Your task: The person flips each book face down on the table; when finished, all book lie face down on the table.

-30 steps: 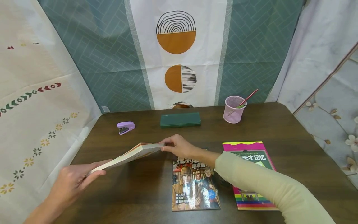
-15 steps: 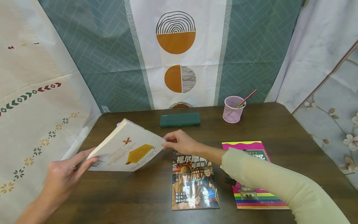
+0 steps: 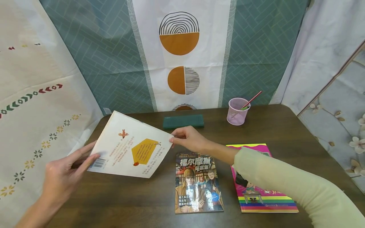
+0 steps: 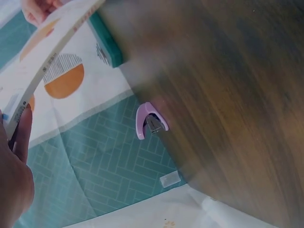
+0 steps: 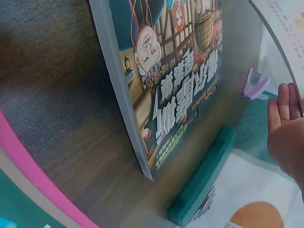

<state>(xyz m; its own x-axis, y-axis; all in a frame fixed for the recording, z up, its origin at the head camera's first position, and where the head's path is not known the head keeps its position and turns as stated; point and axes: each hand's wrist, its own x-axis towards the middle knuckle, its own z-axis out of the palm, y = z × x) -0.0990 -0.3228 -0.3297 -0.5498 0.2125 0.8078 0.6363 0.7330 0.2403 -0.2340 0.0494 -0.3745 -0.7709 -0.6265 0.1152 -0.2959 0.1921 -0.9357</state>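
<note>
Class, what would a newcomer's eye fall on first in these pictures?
Probably the white book with a yellow patch, held above the table between the left hand and right hand. Next, the glossy illustrated book on the table, then the pink book to its right, partly hidden by the sleeve.

Stationery on a brown table (image 3: 142, 202)
Near the back edge, a green case (image 3: 183, 121) lies left of a pink mesh cup (image 3: 236, 114) holding a red stick (image 3: 254, 97); a purple stapler (image 4: 151, 120) sits apart. Behind hangs cloth (image 3: 182, 60) with 2 whole circles.
</note>
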